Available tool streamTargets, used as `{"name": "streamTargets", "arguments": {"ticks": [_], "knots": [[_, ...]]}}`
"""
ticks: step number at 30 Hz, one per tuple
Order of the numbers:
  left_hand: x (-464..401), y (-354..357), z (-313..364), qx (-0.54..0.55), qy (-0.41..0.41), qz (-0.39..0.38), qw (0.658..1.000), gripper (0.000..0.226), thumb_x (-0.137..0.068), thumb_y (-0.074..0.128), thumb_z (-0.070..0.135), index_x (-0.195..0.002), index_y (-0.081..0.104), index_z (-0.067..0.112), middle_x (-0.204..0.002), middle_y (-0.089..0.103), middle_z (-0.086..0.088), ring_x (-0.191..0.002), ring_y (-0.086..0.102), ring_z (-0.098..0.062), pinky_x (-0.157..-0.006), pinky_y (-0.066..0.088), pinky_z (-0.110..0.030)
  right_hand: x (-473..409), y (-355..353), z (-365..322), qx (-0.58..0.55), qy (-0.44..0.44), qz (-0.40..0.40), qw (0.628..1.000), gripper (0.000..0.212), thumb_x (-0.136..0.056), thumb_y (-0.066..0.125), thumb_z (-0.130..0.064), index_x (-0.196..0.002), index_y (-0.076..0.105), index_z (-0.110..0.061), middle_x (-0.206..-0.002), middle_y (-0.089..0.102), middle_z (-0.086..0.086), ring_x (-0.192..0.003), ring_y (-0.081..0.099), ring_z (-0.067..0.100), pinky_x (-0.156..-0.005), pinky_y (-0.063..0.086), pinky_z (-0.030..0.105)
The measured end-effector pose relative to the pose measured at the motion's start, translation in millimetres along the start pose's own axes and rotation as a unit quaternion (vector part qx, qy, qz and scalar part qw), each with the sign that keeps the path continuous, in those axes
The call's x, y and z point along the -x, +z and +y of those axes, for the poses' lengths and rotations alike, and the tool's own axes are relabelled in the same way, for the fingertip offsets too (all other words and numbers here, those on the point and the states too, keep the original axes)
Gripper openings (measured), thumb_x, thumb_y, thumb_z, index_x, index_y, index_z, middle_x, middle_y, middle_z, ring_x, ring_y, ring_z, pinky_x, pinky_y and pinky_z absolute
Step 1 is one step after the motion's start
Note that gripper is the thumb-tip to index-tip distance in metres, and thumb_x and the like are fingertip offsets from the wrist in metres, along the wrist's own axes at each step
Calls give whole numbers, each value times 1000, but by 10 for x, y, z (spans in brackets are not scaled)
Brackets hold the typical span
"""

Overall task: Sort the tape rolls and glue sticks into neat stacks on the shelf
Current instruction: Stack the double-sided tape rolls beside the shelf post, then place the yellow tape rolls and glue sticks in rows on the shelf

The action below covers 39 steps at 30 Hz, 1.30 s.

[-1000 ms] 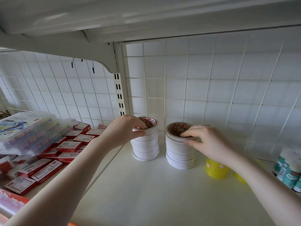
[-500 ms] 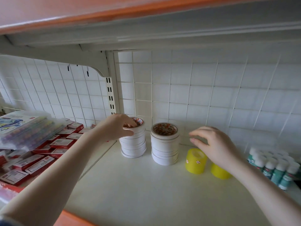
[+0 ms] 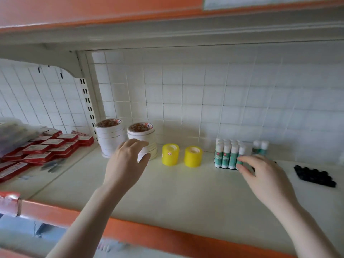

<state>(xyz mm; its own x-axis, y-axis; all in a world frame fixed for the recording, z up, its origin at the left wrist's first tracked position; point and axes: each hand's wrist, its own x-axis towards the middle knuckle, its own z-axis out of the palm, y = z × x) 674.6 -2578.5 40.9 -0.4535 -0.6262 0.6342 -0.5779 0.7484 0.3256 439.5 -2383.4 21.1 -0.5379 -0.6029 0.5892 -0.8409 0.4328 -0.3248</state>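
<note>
Two stacks of white tape rolls stand at the back left of the shelf, the left stack [image 3: 109, 136] beside the upright and the right stack [image 3: 142, 135] next to it. My left hand [image 3: 128, 161] hovers in front of the right stack with loosely curved fingers, holding nothing. Two yellow tape rolls [image 3: 170, 154] [image 3: 193, 156] stand apart in the middle. A block of green-and-white glue sticks [image 3: 226, 155] stands upright to the right. My right hand [image 3: 260, 174] reaches to that block, fingertips at its right-most stick. Two more glue sticks [image 3: 260, 147] stand behind.
Red boxes [image 3: 46, 148] lie piled on the neighbouring shelf at left, under a plastic-wrapped pack [image 3: 13, 135]. A black tray [image 3: 314, 175] lies at far right. The shelf [image 3: 176, 192] has an orange front edge and a low shelf above.
Both hands have left the white tape stacks. My right hand has moved right to the glue sticks, my left hand has drawn back. The view has pulled back and dropped.
</note>
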Motion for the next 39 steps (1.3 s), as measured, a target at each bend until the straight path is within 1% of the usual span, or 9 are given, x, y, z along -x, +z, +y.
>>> {"name": "streamTargets", "arguments": {"ticks": [4,9,14,18,23,28,31,34,39], "knots": [[285,114,418,40,39,-22,998,27,-80,71,18,-106,68,14,-105,66,-3,-97,60,-30,-73,47,-37,557,-336,331,35,62,34,997,19,-78,73,-11,-96,72,-7,-96,70,12,-87,65,34,-71,50,39],[664,308,934,79,50,-58,994,27,-81,70,19,-107,68,13,-107,66,-4,-98,59,-30,-77,46,-38,1039,-714,646,63,107,54,991,18,-79,72,-9,-96,72,-5,-94,70,14,-85,65,35,-72,50,39],[910,386,1566,102,50,-87,990,27,-82,69,21,-108,68,13,-108,65,-4,-100,58,-30,-78,46,-37,1265,-1074,985,83,106,78,988,16,-78,73,-9,-93,72,-5,-90,70,13,-82,65,33,-71,50,35],[1015,465,2107,101,56,-87,990,28,-82,69,21,-109,68,13,-109,65,-5,-100,58,-29,-79,44,-36,1337,-1317,1407,74,119,89,986,18,-82,69,-11,-99,71,-6,-94,69,13,-88,63,34,-75,48,36],[1161,798,3035,112,55,-78,989,28,-84,67,24,-110,67,15,-112,64,-2,-103,57,-26,-79,43,-34,1417,-1662,2292,60,107,124,985,15,-79,71,-10,-94,71,-8,-88,70,12,-83,65,34,-72,50,39],[1332,1333,4195,132,16,-58,989,28,-84,67,25,-110,67,16,-112,63,1,-92,59,-25,-73,38,-29,1418,-2162,3528,74,58,159,983,17,-69,78,-2,-85,72,-5,-81,70,13,-72,67,33,-67,53,38],[1415,1589,4826,148,6,-67,987,27,-85,66,27,-111,66,19,-114,62,4,-99,58,-21,-75,38,-27,1443,-2488,4149,89,48,172,980,19,-65,80,2,-82,71,-4,-78,70,13,-69,67,33,-65,53,37],[1446,1739,5293,154,15,-90,984,26,-85,66,26,-110,66,20,-114,62,6,-102,58,-18,-76,37,-25,1520,-2729,4589,108,61,174,977,19,-66,80,2,-82,72,-4,-78,70,13,-67,66,33,-63,53,37],[1410,1864,5724,151,26,-104,983,26,-83,68,24,-108,67,19,-111,63,5,-95,59,-22,-73,35,-26,1657,-2936,5008,111,100,179,972,16,-69,78,1,-82,71,-4,-77,70,13,-69,66,34,-61,53,39]]}}
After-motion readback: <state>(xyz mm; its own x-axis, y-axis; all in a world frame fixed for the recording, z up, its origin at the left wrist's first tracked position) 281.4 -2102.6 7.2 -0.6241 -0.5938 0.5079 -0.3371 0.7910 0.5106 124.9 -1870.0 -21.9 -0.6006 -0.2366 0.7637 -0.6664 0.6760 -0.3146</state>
